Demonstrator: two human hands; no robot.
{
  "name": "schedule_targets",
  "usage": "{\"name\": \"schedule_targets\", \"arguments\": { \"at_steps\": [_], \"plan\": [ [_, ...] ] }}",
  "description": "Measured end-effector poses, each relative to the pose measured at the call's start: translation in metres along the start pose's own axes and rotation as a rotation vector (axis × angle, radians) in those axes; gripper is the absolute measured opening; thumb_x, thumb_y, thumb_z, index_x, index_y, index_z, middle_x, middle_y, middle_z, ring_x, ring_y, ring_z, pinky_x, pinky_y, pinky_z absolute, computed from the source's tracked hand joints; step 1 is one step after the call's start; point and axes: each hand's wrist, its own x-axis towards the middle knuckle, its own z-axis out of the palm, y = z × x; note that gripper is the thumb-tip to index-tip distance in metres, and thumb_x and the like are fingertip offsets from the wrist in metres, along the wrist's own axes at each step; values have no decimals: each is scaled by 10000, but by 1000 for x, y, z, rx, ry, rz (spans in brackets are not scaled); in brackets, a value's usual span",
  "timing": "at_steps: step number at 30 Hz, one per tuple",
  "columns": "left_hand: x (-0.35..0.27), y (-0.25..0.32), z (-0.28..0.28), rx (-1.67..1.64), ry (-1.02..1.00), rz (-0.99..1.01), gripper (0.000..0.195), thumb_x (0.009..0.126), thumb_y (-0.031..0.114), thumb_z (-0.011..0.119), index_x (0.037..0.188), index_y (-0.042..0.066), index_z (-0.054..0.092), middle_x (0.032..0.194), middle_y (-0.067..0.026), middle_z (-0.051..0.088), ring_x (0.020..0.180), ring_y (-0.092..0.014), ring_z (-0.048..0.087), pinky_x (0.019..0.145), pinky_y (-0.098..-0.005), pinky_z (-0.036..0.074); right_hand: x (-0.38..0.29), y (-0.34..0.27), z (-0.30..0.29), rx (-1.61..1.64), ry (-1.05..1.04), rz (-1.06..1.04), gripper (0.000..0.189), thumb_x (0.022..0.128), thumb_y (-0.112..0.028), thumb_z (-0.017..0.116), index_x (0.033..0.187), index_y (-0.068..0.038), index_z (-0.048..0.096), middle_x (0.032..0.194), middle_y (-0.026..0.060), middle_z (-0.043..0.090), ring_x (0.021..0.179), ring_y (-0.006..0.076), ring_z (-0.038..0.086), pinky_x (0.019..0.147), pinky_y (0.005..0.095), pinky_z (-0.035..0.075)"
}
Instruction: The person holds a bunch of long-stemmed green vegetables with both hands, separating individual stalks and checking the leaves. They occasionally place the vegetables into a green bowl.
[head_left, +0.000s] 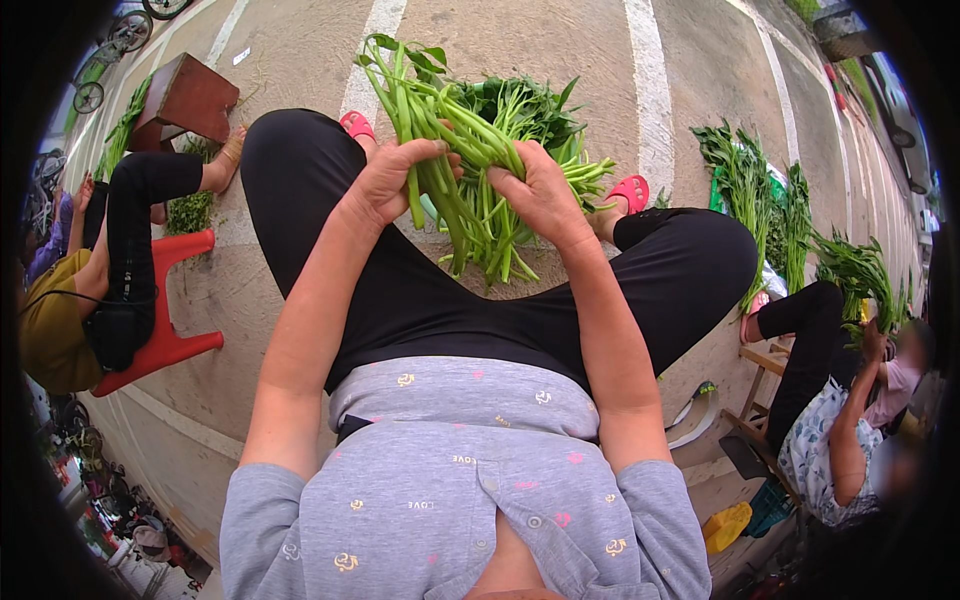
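Note:
Both hands are on a bunch of long green leafy-vegetable stems (412, 112), held up between my knees. My left hand (390, 180) grips it from the left, thumb across the stems. On the other side, my right hand (536, 187) closes around stems that slant up to the left; some of its fingers are hidden. Dark leaves (431, 60) stick out at the bunch's upper end. Just behind and below lies a larger heap of the same greens (517, 112), its leaves away from me and loose cut stem ends (510, 251) nearer. A pale green rim shows partly beneath it.
To the left, a person sits on a red plastic stool (161, 315) near a brown wooden box (187, 97) and greens (187, 202). On the right, bundled greens (750, 187) lie by another seated person holding a bunch (855, 270). A yellow container (726, 527) stands behind.

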Motion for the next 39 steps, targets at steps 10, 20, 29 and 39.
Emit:
{"name": "schedule_targets", "arguments": {
  "at_steps": [10,20,29,39],
  "plan": [
    [-2,-1,3,72,83,61,373,781,21,625,1134,4,506,890,-87,602,809,-208,634,734,-340,545,7,-15,-23,616,364,205,138,852,-132,589,928,-22,557,653,-18,529,472,38,440,420,186,353],
    [-7,1,7,140,-144,12,412,800,66,618,1182,8,475,1006,-107,600,908,-212,612,789,-357,523,1,-10,-2,548,56,244,232,815,-113,637,1008,-10,560,844,-5,589,711,47,507,604,203,426],
    [-7,-5,4,148,-119,30,400,801,41,587,1187,13,484,1060,-122,599,933,-203,603,815,-325,506,0,-32,-2,595,-214,280,450,791,-49,651,1213,-26,497,1024,28,588,907,97,540,799,242,447],
    [-7,-4,9,112,-103,67,350,849,138,593,1164,16,503,1036,-109,607,910,-189,611,794,-321,514,-1,-25,1,621,-290,200,544,789,-41,652,1288,-32,435,1113,25,562,952,90,526,830,233,434]
  ]
}}
